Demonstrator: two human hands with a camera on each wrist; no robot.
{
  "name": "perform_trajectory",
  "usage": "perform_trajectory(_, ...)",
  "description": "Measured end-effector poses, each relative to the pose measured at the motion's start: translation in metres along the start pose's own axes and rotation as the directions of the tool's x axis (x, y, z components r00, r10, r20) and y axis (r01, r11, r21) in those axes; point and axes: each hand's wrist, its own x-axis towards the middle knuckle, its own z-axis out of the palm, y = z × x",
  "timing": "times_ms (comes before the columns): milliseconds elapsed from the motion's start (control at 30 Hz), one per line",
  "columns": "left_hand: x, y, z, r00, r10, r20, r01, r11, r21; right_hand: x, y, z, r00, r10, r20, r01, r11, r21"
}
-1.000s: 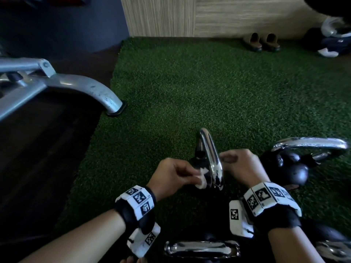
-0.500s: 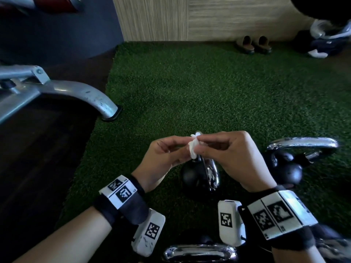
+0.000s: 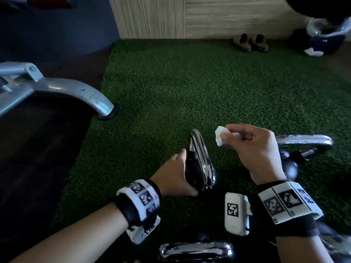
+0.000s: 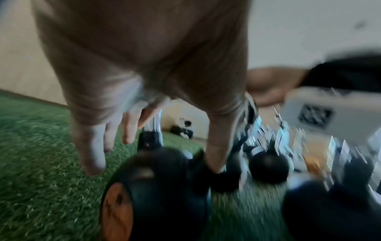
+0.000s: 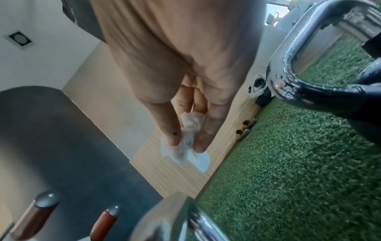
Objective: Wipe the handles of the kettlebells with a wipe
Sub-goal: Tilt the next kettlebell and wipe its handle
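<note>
The middle kettlebell (image 3: 193, 173) stands on the turf, black with a chrome handle (image 3: 201, 158) on top. My left hand (image 3: 174, 173) rests against the left side of its body; in the blurred left wrist view the fingers (image 4: 92, 154) point straight down and the thumb touches the black ball (image 4: 160, 187). My right hand (image 3: 247, 149) is raised to the right of that handle and pinches a crumpled white wipe (image 3: 220, 135) between thumb and fingers; the wipe (image 5: 185, 146) also shows in the right wrist view. A second kettlebell (image 3: 290, 168) stands to the right, and a third chrome handle (image 3: 195, 251) lies nearest me.
Green turf mat (image 3: 190, 82) stretches ahead to a wooden wall. A grey metal bench leg (image 3: 76, 93) comes down at the mat's left edge, with dark floor beyond. A pair of slippers (image 3: 250, 42) and a bag with shoes (image 3: 322, 38) sit by the far wall.
The wipe passed from my left hand to my right above the handle. The right hand has carried it off to the right; the left has dropped to the kettlebell's body.
</note>
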Motion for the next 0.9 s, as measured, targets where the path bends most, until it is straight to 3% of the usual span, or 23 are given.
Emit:
perform_trajectory(67, 0.006, 0.003, 0.027, 0.997, 0.02, 0.079, -0.03, 0.992, 0.121, 0.004, 0.008, 0.0, 1.0, 0.0, -0.025, -0.004, 0.989, -0.149)
perform_trajectory(100, 0.011, 0.005, 0.041, 0.998, 0.012, 0.064, -0.021, 0.991, 0.134, 0.005, 0.009, 0.001, 1.0, 0.003, -0.024, -0.008, 0.974, -0.227)
perform_trajectory(167, 0.018, 0.009, 0.061, 0.997, -0.043, -0.069, 0.049, 0.995, 0.089, 0.009, 0.013, 0.005, 1.0, 0.017, -0.003, -0.017, 0.949, -0.316)
perform_trajectory(233, 0.024, 0.009, 0.074, 0.98, -0.018, -0.2, 0.042, 0.992, 0.118, 0.014, 0.019, 0.01, 0.999, 0.042, 0.023, -0.032, 0.938, -0.345)
perform_trajectory(333, 0.03, -0.004, 0.081, 0.963, 0.123, -0.241, -0.083, 0.982, 0.17, 0.021, 0.033, 0.017, 0.995, 0.094, 0.037, -0.076, 0.933, -0.351)
perform_trajectory(400, 0.027, -0.016, 0.067, 0.945, 0.195, -0.262, -0.207, 0.978, -0.019, 0.022, 0.042, 0.022, 0.992, 0.119, 0.04, -0.099, 0.938, -0.333)
perform_trajectory(467, 0.022, -0.028, 0.048, 0.912, 0.319, -0.26, -0.369, 0.913, -0.174, 0.02, 0.05, 0.029, 0.991, 0.129, 0.039, -0.112, 0.948, -0.297)
perform_trajectory(567, 0.018, -0.035, 0.031, 0.865, 0.441, -0.239, -0.486, 0.854, -0.186, 0.014, 0.06, 0.042, 0.99, 0.123, 0.065, -0.1, 0.953, -0.284)
perform_trajectory(733, 0.021, -0.034, 0.03, 0.859, 0.47, -0.204, -0.497, 0.862, -0.103, 0.012, 0.069, 0.051, 0.992, 0.112, 0.056, -0.095, 0.964, -0.249)
perform_trajectory(833, 0.018, -0.034, 0.024, 0.888, 0.447, -0.11, -0.457, 0.886, -0.081, 0.016, 0.064, 0.055, 0.999, 0.04, -0.035, -0.045, 0.98, -0.191)
perform_trajectory(900, 0.018, -0.033, 0.025, 0.89, 0.437, -0.128, -0.448, 0.891, -0.068, 0.017, 0.06, 0.056, 0.997, -0.006, -0.074, -0.005, 0.989, -0.148)
